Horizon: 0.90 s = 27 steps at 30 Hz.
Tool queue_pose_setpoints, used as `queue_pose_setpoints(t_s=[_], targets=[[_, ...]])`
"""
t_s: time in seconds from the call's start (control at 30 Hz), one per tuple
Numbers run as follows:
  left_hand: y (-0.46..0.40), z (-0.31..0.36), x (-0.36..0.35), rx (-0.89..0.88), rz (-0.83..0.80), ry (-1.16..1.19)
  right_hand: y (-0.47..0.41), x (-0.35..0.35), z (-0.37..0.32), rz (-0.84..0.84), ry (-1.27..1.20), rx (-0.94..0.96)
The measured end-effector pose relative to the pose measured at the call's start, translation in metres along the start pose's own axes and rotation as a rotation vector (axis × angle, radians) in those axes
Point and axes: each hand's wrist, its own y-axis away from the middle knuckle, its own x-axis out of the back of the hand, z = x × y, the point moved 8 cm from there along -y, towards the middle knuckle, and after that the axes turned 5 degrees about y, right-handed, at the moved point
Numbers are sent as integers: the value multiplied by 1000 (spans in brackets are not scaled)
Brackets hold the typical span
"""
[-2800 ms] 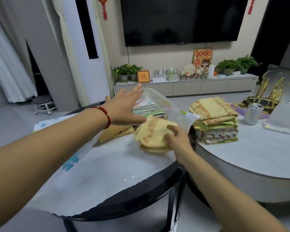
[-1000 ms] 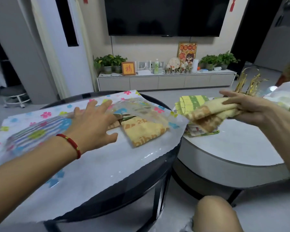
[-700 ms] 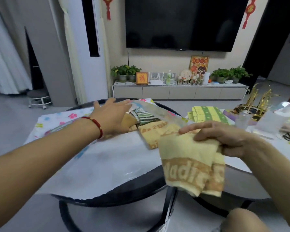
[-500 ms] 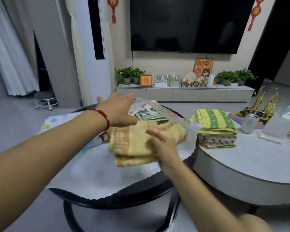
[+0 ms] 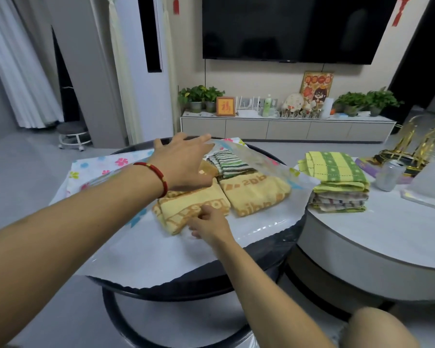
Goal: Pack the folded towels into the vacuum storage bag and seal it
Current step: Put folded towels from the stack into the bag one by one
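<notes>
The flower-printed vacuum storage bag [image 5: 161,249] lies flat across the round black table [image 5: 269,254]. My left hand [image 5: 183,162], with a red bracelet on its wrist, is spread at the bag's mouth and holds the clear upper sheet raised. A striped towel [image 5: 229,163] and a yellow towel [image 5: 256,194] lie side by side under that sheet. My right hand [image 5: 209,222] grips the near edge of a second yellow towel [image 5: 186,209], which lies left of the first, just below my left palm. A stack of folded towels [image 5: 337,182] with a green-and-yellow one on top sits on the white table.
The white round table [image 5: 387,234] adjoins the black one on the right. It carries a silver can [image 5: 389,175], a gold ship ornament [image 5: 412,149] and a white sheet. My knee [image 5: 384,327] shows at the bottom right. A TV console and a stool stand further back.
My right hand took a yellow towel from the stack on the white table, carried it left and laid it in the bag beside the first. My left hand stayed at the bag's mouth.
</notes>
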Motion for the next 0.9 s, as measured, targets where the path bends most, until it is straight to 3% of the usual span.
queue_pose_setpoints(t_s=[0.07,0.23,0.37,0.43,0.5,0.63,0.8,0.9], targets=[[0,3,-5,-14,15,-16,10,20,2,-36,24,23],[-2,23,-20,-100,63,-57,47,135,7,69,149,175],[-19,50,-35,-169,76,-70,61,274,24,506,31,207],[-31,59,-40,-178,91,-88,50,332,35,749,181,149],[-42,64,-41,-182,128,-116,19,374,45,849,425,62],[-62,61,-38,-157,157,-78,-65,427,48,776,803,-32],[-76,57,-34,-138,155,8,-130,454,64,659,986,-261],[-81,59,-35,-139,148,1,-144,456,62,655,1087,-273]])
